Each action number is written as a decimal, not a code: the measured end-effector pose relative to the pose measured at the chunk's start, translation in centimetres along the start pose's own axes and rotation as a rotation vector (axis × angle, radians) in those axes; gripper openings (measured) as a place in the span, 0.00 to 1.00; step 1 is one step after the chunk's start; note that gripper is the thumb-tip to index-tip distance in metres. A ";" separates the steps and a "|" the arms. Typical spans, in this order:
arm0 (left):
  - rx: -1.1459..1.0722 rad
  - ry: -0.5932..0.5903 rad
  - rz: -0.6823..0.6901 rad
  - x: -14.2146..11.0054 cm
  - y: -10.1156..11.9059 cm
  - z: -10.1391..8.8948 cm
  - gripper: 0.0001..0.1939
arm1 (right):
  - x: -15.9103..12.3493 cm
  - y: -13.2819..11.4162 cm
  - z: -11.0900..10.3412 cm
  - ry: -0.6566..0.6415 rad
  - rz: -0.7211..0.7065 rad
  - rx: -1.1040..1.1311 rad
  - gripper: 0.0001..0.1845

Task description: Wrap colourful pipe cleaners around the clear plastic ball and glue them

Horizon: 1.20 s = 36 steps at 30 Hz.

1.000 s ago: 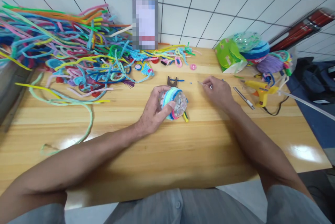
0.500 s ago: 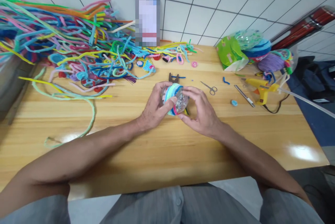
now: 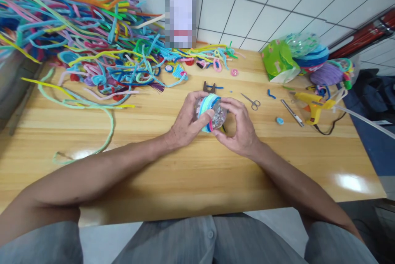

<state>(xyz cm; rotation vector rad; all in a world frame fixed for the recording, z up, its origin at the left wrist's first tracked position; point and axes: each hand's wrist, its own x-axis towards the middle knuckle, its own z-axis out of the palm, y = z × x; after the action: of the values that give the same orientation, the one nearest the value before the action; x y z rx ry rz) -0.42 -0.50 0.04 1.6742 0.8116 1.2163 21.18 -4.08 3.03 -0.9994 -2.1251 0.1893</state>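
Note:
Between my hands is a round, clear, glittery ball (image 3: pixel 219 116) with bands of mint, light blue, dark blue and pink pipe cleaner around its middle. My left hand (image 3: pixel 187 123) wraps its left side, thumb pressed across the bands. On the right edge, my right hand (image 3: pixel 243 132) curves its fingertips and thumb against the clear part. The ball's underside is hidden by my fingers. Just behind it lie dark pliers (image 3: pixel 210 87), partly covered by the left hand. A dark and yellow bit shows under the ball, too small to name.
A heap of pipe cleaners (image 3: pixel 92 46) fills the back left, near a phone (image 3: pixel 180 13) against the tiled wall. To the right lie small scissors (image 3: pixel 253 103), a utility knife (image 3: pixel 292 112), a yellow glue gun (image 3: pixel 314 105) and a green packet (image 3: pixel 279 61).
The view has shifted slightly, so the tabletop things sit a little further right in the picture. Both hands keep their grip on the ball, with hardly any change in finger position.

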 end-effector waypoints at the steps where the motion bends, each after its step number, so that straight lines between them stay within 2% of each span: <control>1: 0.005 0.001 0.004 0.0 -0.1 0.0 0.25 | 0.0 0.0 0.0 0.002 0.006 0.019 0.39; 6: 0.006 -0.004 0.035 -0.1 -0.2 0.0 0.25 | -0.1 0.0 0.5 0.045 0.043 0.037 0.36; 10: 0.016 -0.029 0.050 -0.2 -0.1 -0.2 0.25 | -0.2 0.0 0.7 0.030 0.076 0.011 0.37; 16: 0.012 -0.060 0.006 -0.1 -0.2 -0.6 0.27 | 0.0 1.7 -1.4 -0.128 0.053 0.157 0.37; 19: 0.006 -0.060 0.008 0.0 -0.2 -0.7 0.27 | -0.3 2.7 -1.8 -0.196 0.041 0.161 0.44; 22: 0.003 -0.052 0.013 0.1 -0.1 -0.6 0.27 | -0.7 3.2 -1.1 -0.179 0.011 0.077 0.50; 27: -0.005 -0.045 0.009 0.1 0.2 -0.5 0.25 | -1.1 3.0 -0.1 -0.128 -0.004 0.004 0.48; 36: 0.006 -0.045 -0.026 0.5 0.2 -0.6 0.28 | -1.1 3.0 -0.3 -0.149 0.069 0.031 0.46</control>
<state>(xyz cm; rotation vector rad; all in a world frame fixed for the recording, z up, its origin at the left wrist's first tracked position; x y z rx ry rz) -0.80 0.03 0.53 1.6855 0.8075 1.1552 23.57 -2.91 1.31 -1.0703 -2.2162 0.3388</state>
